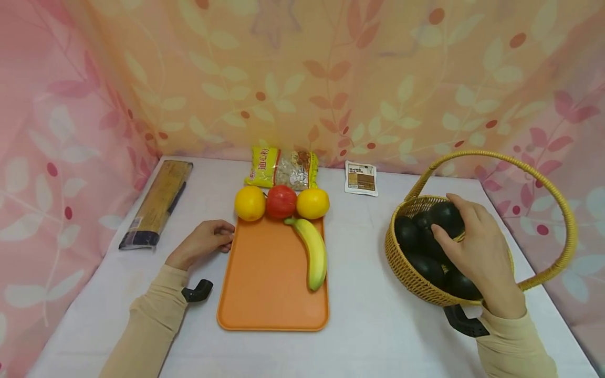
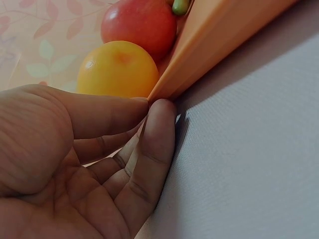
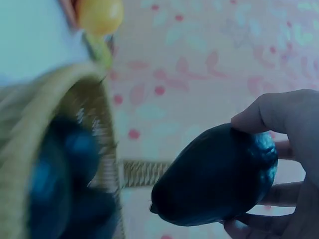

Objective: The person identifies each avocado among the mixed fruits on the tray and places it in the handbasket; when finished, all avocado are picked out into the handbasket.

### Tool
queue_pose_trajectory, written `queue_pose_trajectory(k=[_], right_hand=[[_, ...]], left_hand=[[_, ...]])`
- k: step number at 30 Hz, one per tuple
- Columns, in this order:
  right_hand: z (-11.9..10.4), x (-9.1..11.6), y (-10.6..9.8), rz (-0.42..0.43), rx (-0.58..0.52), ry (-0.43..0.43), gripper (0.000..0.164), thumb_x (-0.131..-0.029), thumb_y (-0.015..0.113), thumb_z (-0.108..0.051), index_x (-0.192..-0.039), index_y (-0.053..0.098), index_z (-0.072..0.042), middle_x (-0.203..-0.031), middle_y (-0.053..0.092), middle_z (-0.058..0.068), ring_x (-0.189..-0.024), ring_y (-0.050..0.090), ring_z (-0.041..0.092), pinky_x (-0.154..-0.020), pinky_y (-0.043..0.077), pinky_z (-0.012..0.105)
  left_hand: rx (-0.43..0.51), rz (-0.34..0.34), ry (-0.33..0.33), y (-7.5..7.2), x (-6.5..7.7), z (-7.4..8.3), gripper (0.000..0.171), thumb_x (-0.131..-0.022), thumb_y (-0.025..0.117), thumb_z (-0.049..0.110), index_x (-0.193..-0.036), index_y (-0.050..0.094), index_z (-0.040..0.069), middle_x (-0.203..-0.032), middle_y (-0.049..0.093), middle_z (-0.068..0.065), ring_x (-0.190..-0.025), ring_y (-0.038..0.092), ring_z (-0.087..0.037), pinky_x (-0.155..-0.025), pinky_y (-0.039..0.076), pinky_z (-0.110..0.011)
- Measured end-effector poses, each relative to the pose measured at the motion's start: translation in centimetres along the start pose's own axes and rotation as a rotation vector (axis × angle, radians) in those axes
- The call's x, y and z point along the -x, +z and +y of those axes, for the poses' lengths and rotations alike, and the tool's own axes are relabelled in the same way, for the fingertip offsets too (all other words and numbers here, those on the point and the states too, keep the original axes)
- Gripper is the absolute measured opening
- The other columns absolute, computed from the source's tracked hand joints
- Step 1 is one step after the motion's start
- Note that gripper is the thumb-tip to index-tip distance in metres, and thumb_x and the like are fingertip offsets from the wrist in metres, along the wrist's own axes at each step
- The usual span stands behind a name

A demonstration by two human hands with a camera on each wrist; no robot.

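Note:
My left hand (image 1: 204,242) is at the left edge of an orange tray (image 1: 267,278). The left wrist view shows its thumb and finger pinching the tray's rim. On the tray's right side lies a banana (image 1: 314,257). Along the far end sit a red apple-like fruit (image 1: 281,201) and two yellow round fruits, one on the left (image 1: 250,203) and one on the right (image 1: 313,203). Over a wicker basket (image 1: 410,281), my right hand (image 1: 484,252) grips a dark avocado (image 3: 214,174) between thumb and fingers. Several more avocados (image 1: 425,268) lie inside.
Behind the fruit lies a yellow food packet (image 1: 283,168). A small white-and-brown sachet (image 1: 361,178) is to its right, and a long brown package (image 1: 158,202) lies at the left. The basket's tall handle (image 1: 564,210) arches over its right side. Floral curtains (image 1: 302,79) surround the table.

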State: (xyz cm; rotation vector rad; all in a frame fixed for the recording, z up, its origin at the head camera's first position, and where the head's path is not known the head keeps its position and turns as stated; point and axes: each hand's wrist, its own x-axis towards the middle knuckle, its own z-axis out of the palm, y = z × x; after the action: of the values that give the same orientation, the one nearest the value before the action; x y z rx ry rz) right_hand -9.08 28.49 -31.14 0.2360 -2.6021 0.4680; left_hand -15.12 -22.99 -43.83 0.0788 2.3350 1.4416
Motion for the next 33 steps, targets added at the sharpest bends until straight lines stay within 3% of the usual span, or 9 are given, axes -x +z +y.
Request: queue_pose_trajectory(k=[5,13,18,25,33], right_hand=[[1.8,1.7,0.5,-0.102,0.058,0.051,0.058,-0.083,0.070,-0.019,-0.136,0.052,-0.009,-0.126,0.051,0.031,-0.110,0.049,0.051,-0.090,0.039,0.071],[2.4,2.9,0.8,-0.317,0.132,0.124,0.058,-0.085,0.069,-0.024,-0.136,0.049,-0.006,-0.128,0.047,0.032,-0.108,0.050,0.053,-0.085,0.041,0.072],[2.5,3.0,0.7,-0.360,0.120,0.141,0.058,-0.084,0.073,-0.022,-0.133,0.049,-0.004,-0.122,0.046,0.035,-0.103,0.051,0.052,-0.081,0.043,0.071],[2.6,2.3,0.1,-0.416,0.149,0.143,0.063,-0.078,0.079,-0.021,-0.127,0.048,0.001,-0.109,0.056,0.036,-0.094,0.057,0.052,-0.077,0.046,0.066],[3.3,2.1,-1.2,-0.527,0.157,0.258,0.068,-0.077,0.079,-0.032,-0.117,0.040,0.006,-0.092,0.061,0.031,-0.075,0.058,0.039,-0.063,0.049,0.052]], left_hand=[[0.006,0.006,-0.006,0.1,-0.1,0.0,0.033,-0.098,0.052,0.004,-0.126,0.051,-0.012,-0.103,0.065,-0.019,-0.079,0.062,-0.011,-0.072,0.056,-0.024],[0.011,-0.003,-0.003,0.1,0.2,0.3,0.034,-0.098,0.052,0.005,-0.126,0.050,-0.014,-0.104,0.065,-0.021,-0.079,0.062,-0.011,-0.072,0.057,-0.025],[0.001,0.005,-0.008,0.1,0.1,0.3,0.033,-0.098,0.052,0.005,-0.126,0.051,-0.013,-0.103,0.064,-0.019,-0.078,0.061,-0.011,-0.072,0.056,-0.024],[-0.014,0.010,-0.009,0.0,0.0,0.1,0.033,-0.098,0.051,0.005,-0.126,0.051,-0.012,-0.101,0.064,-0.018,-0.077,0.061,-0.012,-0.071,0.056,-0.023],[-0.021,0.008,-0.001,0.1,0.1,0.2,0.032,-0.098,0.051,0.005,-0.125,0.052,-0.012,-0.100,0.064,-0.018,-0.078,0.061,-0.013,-0.071,0.056,-0.024]])
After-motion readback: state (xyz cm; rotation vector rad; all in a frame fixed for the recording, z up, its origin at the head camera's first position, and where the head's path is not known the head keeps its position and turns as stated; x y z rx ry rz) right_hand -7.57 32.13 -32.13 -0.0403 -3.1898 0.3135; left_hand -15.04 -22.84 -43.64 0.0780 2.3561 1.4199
